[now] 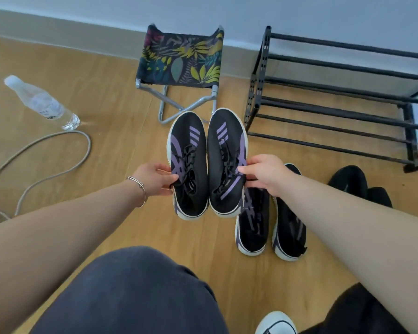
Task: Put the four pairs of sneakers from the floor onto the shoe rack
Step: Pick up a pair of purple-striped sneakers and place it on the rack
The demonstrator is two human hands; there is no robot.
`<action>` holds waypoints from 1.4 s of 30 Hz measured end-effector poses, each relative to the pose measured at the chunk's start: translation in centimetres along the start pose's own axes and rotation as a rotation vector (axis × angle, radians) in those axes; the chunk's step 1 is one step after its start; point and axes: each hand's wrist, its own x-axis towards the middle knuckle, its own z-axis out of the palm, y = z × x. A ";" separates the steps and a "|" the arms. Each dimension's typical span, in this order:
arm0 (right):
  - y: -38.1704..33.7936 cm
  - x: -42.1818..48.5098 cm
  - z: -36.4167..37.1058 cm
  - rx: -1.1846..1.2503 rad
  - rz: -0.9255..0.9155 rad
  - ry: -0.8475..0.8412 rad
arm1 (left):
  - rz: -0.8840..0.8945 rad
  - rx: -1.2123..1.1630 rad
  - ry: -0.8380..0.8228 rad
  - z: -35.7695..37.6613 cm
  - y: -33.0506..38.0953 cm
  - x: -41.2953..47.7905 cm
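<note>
Apparently for carrying as a pair, each hand pinches one sneaker: left hand (155, 179) grips the left sneaker (187, 165), right hand (263, 174) the right sneaker (226, 162), toes beyond the fingers, shoe rack (336, 114) empty ahead.

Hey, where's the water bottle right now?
The water bottle lies on its side on the wooden floor at the far left of the head view, left of the folding stool and just above the looping hose.

At frame centre, the left hand (155, 179) and right hand (263, 175) each grip one black-and-purple sneaker (187, 165), toes toward the black shoe rack (336, 112) at upper right.
</note>
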 end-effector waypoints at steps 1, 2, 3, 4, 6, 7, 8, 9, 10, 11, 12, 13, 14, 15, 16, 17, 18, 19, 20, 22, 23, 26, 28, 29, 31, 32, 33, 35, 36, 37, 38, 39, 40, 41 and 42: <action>-0.5 -0.5 -0.8 -0.006 -0.003 0.001 | 0.008 0.019 -0.022 0.3 1.0 -0.3; -0.9 -1.0 -1.6 -0.011 -0.003 0.001 | 0.013 0.040 -0.042 0.6 1.8 -0.5; -1.3 -1.4 -2.4 -0.014 -0.003 -0.003 | 0.015 0.059 -0.058 1.0 2.6 -0.8; -1.5 -1.8 -3.2 -0.013 -0.004 -0.012 | 0.015 0.077 -0.069 1.3 3.3 -1.2; -2.0 -2.4 -4.6 -0.024 -0.012 -0.036 | 0.011 0.120 -0.085 2.1 4.2 -1.8; -2.2 -2.6 -5.2 -0.049 -0.015 -0.045 | 0.007 0.144 -0.090 2.5 4.5 -2.1; -2.3 -2.8 -5.7 -0.081 -0.016 -0.053 | 0.004 0.163 -0.091 3.0 4.7 -2.5; -2.3 -3.0 -6.1 -0.110 -0.012 -0.060 | -0.003 0.176 -0.088 3.5 4.7 -2.8; -2.2 -3.1 -6.5 -0.129 -0.002 -0.066 | -0.011 0.188 -0.084 4.0 4.7 -3.3; -2.0 -3.3 -7.0 -0.136 0.012 -0.072 | -0.020 0.201 -0.083 4.6 4.6 -3.7; -1.8 -3.5 -7.5 -0.136 0.029 -0.078 | -0.029 0.211 -0.084 5.2 4.6 -4.2; -1.4 -3.6 -8.2 -0.131 0.045 -0.085 | -0.036 0.216 -0.087 5.8 4.6 -4.5; -1.0 -3.7 -8.9 -0.124 0.059 -0.095 | -0.039 0.218 -0.092 6.5 4.6 -4.8; -0.6 -3.8 -9.6 -0.114 0.070 -0.104 | -0.040 0.225 -0.098 7.2 4.6 -5.0; 0.0 -3.9 -10.5 -0.098 0.080 -0.111 | -0.039 0.241 -0.105 8.0 4.6 -5.0; 0.6 -3.9 -11.5 -0.081 0.091 -0.113 | -0.036 0.258 -0.111 9.0 4.6 -4.9; 1.3 -3.8 -12.4 -0.064 0.099 -0.108 | -0.033 0.266 -0.115 10.1 4.6 -4.7; 2.0 -3.7 -13.4 -0.047 0.102 -0.096 | -0.029 0.271 -0.119 11.3 4.6 -4.3; 2.7 -3.5 -14.4 -0.031 0.101 -0.078 | -0.022 0.279 -0.124 12.5 4.5 -3.9; 3.9 -2.8 -16.2 -0.012 0.092 -0.020 | -0.003 0.291 -0.135 14.9 4.3 -2.6; 4.4 -2.2 -17.0 -0.004 0.085 0.015 | 0.007 0.282 -0.138 16.0 4.4 -1.7; 5.4 -0.4 -19.3 0.035 0.058 0.109 | 0.060 0.259 -0.136 19.2 5.2 1.5; 5.8 1.0 -20.2 0.066 0.040 0.156 | 0.105 0.271 -0.116 20.7 6.0 3.6; 6.0 1.8 -20.6 0.085 0.029 0.181 | 0.126 0.283 -0.099 21.2 6.4 4.7; 6.5 3.3 -20.8 0.125 0.010 0.220 | 0.164 0.317 -0.051 21.9 7.0 6.6; 6.5 3.8 -20.6 0.135 0.004 0.235 | 0.185 0.338 -0.029 22.1 7.3 7.4; 6.6 4.3 -20.4 0.139 -0.001 0.249 | 0.205 0.357 -0.009 22.2 7.4 8.1; 6.7 5.1 -20.1 0.157 -0.014 0.272 | 0.230 0.384 0.018 22.5 7.8 9.2; 6.7 5.5 -19.9 0.169 -0.019 0.280 | 0.235 0.393 0.027 22.5 7.8 9.5; 6.7 5.8 -19.9 0.180 -0.026 0.290 | 0.236 0.397 0.031 22.7 7.9 9.9; 6.8 6.2 -19.9 0.185 -0.034 0.297 | 0.232 0.392 0.035 23.0 7.9 10.2; 7.0 6.5 -19.8 0.185 -0.044 0.303 | 0.221 0.376 0.039 23.1 7.9 10.5; 7.1 6.7 -19.8 0.185 -0.053 0.305 | 0.203 0.348 0.040 23.3 7.8 10.7; 7.3 6.9 -19.7 0.189 -0.057 0.303 | 0.180 0.308 0.034 23.4 7.7 10.8; 7.6 7.1 -19.7 0.199 -0.056 0.292 | 0.155 0.253 0.020 23.4 7.6 10.9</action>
